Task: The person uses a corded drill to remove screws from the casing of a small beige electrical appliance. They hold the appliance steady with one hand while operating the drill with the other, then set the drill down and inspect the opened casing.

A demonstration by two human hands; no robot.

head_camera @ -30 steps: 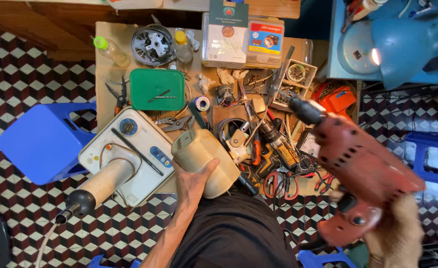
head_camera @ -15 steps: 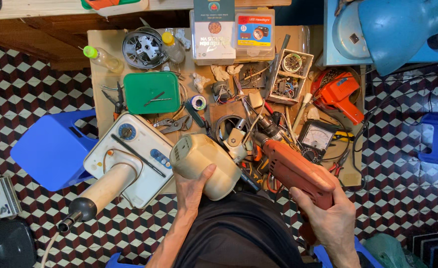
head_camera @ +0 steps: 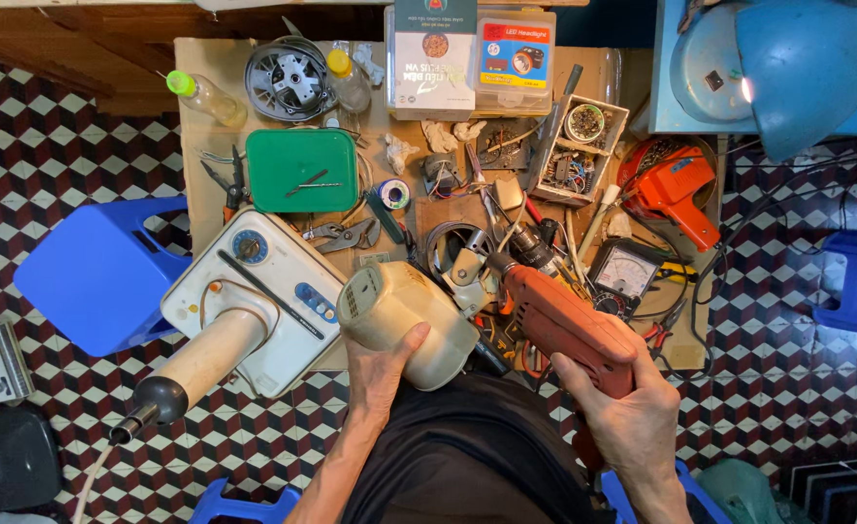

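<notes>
I see the cream motor housing [head_camera: 407, 323] at the near edge of the cluttered workbench [head_camera: 205, 92], resting over my lap. My left hand [head_camera: 382, 367] cups it from below, thumb pressed on its side, fingers closed around it. Just right of the housing, my right hand [head_camera: 632, 412] is wrapped around the grip of an orange-red electric drill [head_camera: 566, 325], whose chuck points up and left toward the housing's far end; I think the tip touches a small metal part there, but the clutter hides the contact. Left of the housing lies a white fan base [head_camera: 254, 296] with a blue dial and a cream pole ending in a black cap. Beyond the housing sits a green lidded box [head_camera: 302, 170], and farther back a grey round fan part [head_camera: 288, 78]. Right of the housing, past the drill, I see an analogue meter [head_camera: 624, 275] and an orange power tool [head_camera: 676, 189]. A blue plastic stool [head_camera: 98, 277] stands left of the fan base.
</notes>
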